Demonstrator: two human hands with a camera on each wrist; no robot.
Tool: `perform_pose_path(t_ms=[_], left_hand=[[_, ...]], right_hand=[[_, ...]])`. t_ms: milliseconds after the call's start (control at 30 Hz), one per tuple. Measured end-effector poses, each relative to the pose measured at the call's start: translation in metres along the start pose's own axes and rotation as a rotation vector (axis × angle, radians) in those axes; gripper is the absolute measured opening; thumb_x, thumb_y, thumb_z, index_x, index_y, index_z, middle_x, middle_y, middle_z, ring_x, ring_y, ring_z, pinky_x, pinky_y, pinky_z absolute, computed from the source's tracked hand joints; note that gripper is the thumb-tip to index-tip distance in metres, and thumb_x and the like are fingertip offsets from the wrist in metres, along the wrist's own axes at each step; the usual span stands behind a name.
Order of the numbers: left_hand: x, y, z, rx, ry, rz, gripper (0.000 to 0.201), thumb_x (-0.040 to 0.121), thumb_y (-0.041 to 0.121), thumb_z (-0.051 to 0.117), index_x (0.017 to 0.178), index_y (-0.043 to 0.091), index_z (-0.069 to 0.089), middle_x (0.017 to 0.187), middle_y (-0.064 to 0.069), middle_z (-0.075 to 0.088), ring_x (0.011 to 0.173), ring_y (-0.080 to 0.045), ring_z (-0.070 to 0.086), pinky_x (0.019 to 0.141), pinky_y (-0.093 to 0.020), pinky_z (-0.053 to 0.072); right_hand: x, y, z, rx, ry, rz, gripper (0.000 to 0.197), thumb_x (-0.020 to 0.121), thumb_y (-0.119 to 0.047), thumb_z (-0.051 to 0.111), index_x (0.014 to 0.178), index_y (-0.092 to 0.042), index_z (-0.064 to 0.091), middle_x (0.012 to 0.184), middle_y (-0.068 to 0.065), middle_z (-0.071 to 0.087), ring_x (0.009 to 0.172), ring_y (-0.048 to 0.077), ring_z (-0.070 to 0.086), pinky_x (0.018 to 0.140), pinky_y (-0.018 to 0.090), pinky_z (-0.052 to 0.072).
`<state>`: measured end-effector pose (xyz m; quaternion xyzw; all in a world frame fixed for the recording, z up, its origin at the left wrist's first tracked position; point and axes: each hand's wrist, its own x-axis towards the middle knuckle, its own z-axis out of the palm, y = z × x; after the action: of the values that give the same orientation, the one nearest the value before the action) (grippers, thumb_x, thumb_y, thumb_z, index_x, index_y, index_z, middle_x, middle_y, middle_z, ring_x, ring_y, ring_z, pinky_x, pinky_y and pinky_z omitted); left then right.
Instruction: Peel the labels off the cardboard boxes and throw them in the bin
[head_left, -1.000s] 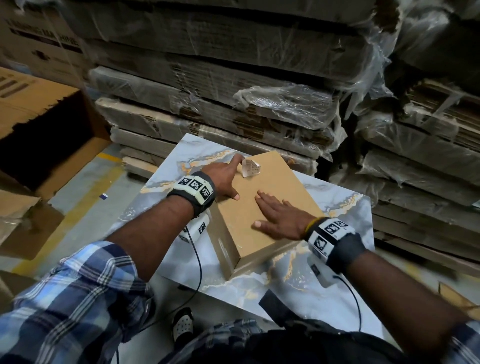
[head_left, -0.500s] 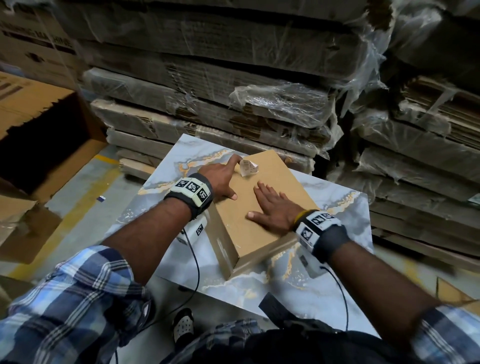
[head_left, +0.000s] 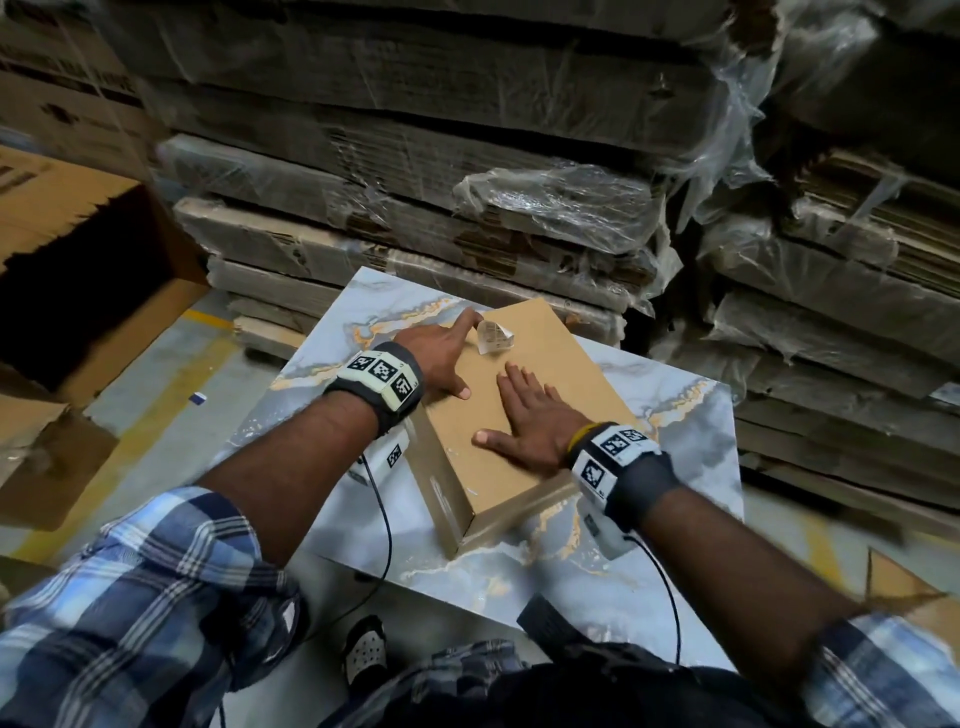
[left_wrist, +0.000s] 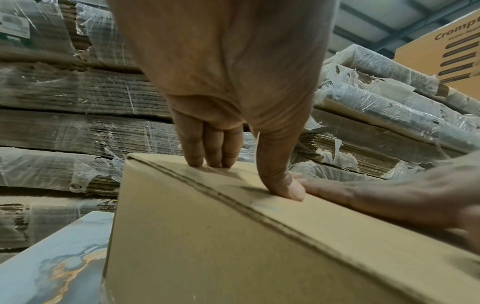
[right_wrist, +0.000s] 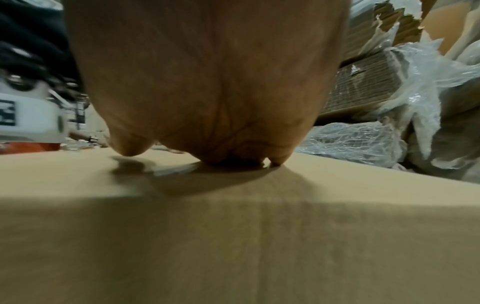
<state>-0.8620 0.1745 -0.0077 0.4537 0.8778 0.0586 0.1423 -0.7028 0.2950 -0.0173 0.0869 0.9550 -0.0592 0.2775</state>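
Note:
A plain brown cardboard box (head_left: 556, 358) lies on a marble-patterned slab (head_left: 649, 545). A small, curled white label (head_left: 493, 339) stands up from the far left part of the box top. My left hand (head_left: 441, 353) rests on the box's left top edge. Its index finger is stretched out to just beside the label, and its thumb presses on the top. In the left wrist view the fingers (left_wrist: 213, 152) touch the box (left_wrist: 207, 246) along its edge. My right hand (head_left: 524, 421) lies flat on the box top with its fingers spread, and holds nothing. The right wrist view shows only my right hand's palm (right_wrist: 207, 82) on cardboard (right_wrist: 233, 246).
Plastic-wrapped stacks of flattened cardboard (head_left: 415, 182) rise right behind the slab and to the right (head_left: 831, 312). A large open carton (head_left: 93, 270) stands on the left. Between them is grey floor with a yellow line (head_left: 156, 405). A cardboard scrap (head_left: 904, 587) lies at lower right.
My right hand has slid a little to the left across the box top. The left hand and the label stay about where they were.

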Motion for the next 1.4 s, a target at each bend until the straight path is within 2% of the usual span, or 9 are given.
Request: perform_pose_path(t_ms=[200, 300, 400, 633, 833, 1033, 1133, 1267, 1400], left_hand=[[0.001, 0.0, 0.001, -0.001, -0.012, 0.0, 0.093, 0.074, 0.045, 0.082, 0.141, 0.027, 0.019, 0.116, -0.014, 0.065, 0.1, -0.035, 0.063, 0.081, -0.04, 0.051], [0.0, 0.0, 0.001, -0.01, -0.009, -0.008, 0.093, 0.074, 0.044, 0.082, 0.14, 0.027, 0.019, 0.115, -0.014, 0.066, 0.098, -0.035, 0.063, 0.078, -0.039, 0.05], [0.001, 0.001, 0.0, -0.009, -0.009, -0.002, 0.093, 0.073, 0.043, 0.083, 0.139, 0.027, 0.019, 0.114, -0.013, 0.066, 0.098, -0.034, 0.063, 0.078, -0.039, 0.05], [-0.001, -0.001, 0.002, -0.001, 0.005, -0.002, 0.091, 0.076, 0.045, 0.081, 0.14, 0.026, 0.02, 0.118, -0.012, 0.065, 0.101, -0.034, 0.063, 0.078, -0.037, 0.048], [-0.001, 0.001, -0.001, 0.0, 0.0, -0.004, 0.094, 0.072, 0.044, 0.083, 0.139, 0.026, 0.02, 0.118, -0.011, 0.066, 0.102, -0.034, 0.063, 0.078, -0.038, 0.049], [-0.002, 0.001, 0.0, -0.003, -0.004, -0.011, 0.094, 0.075, 0.044, 0.082, 0.14, 0.027, 0.018, 0.118, -0.011, 0.065, 0.102, -0.034, 0.062, 0.079, -0.038, 0.049], [-0.002, 0.001, -0.001, -0.011, -0.011, -0.02, 0.093, 0.075, 0.044, 0.082, 0.141, 0.026, 0.018, 0.118, -0.011, 0.065, 0.1, -0.034, 0.062, 0.076, -0.037, 0.047], [-0.002, 0.004, -0.002, -0.013, -0.018, -0.016, 0.095, 0.073, 0.042, 0.084, 0.141, 0.026, 0.019, 0.116, -0.011, 0.065, 0.1, -0.034, 0.062, 0.078, -0.039, 0.049], [-0.003, 0.003, -0.001, 0.007, 0.0, -0.014, 0.095, 0.074, 0.044, 0.083, 0.141, 0.026, 0.019, 0.117, -0.012, 0.065, 0.1, -0.034, 0.062, 0.075, -0.037, 0.047]], right_hand=[[-0.048, 0.012, 0.024, -0.03, -0.037, -0.188, 0.089, 0.096, -0.071, 0.023, 0.157, -0.02, -0.018, 0.16, -0.001, -0.03, 0.151, 0.015, -0.016, 0.125, 0.042, -0.003], [-0.029, 0.022, 0.008, 0.0, -0.048, -0.111, 0.086, 0.097, -0.07, 0.02, 0.157, -0.022, -0.017, 0.161, -0.002, -0.028, 0.153, 0.019, -0.013, 0.124, 0.044, -0.003], [0.001, 0.008, 0.002, 0.011, 0.016, 0.0, 0.098, 0.092, -0.078, 0.022, 0.157, -0.015, -0.016, 0.162, 0.006, -0.027, 0.153, 0.024, -0.015, 0.123, 0.046, -0.003], [-0.047, 0.011, 0.027, -0.039, -0.032, -0.169, 0.093, 0.093, -0.075, 0.021, 0.157, -0.02, -0.018, 0.161, 0.0, -0.029, 0.152, 0.016, -0.016, 0.124, 0.041, -0.004], [-0.001, 0.004, 0.0, 0.018, 0.007, -0.003, 0.1, 0.091, -0.078, 0.025, 0.157, -0.015, -0.015, 0.163, 0.007, -0.025, 0.153, 0.024, -0.014, 0.124, 0.047, -0.002], [-0.041, 0.007, 0.023, -0.034, -0.033, -0.182, 0.097, 0.092, -0.077, 0.025, 0.157, -0.018, -0.018, 0.16, 0.002, -0.031, 0.151, 0.016, -0.018, 0.124, 0.041, -0.004], [-0.037, 0.022, 0.011, 0.001, -0.058, -0.137, 0.09, 0.093, -0.074, 0.02, 0.157, -0.023, -0.018, 0.161, -0.002, -0.029, 0.152, 0.017, -0.014, 0.124, 0.043, -0.004], [0.001, 0.008, 0.001, 0.024, 0.018, 0.001, 0.099, 0.091, -0.079, 0.023, 0.157, -0.016, -0.015, 0.163, 0.005, -0.025, 0.153, 0.024, -0.014, 0.124, 0.047, -0.002], [-0.023, -0.003, 0.019, -0.012, -0.011, -0.152, 0.103, 0.09, -0.079, 0.027, 0.157, -0.016, -0.017, 0.161, 0.005, -0.028, 0.151, 0.019, -0.017, 0.124, 0.044, -0.003]])
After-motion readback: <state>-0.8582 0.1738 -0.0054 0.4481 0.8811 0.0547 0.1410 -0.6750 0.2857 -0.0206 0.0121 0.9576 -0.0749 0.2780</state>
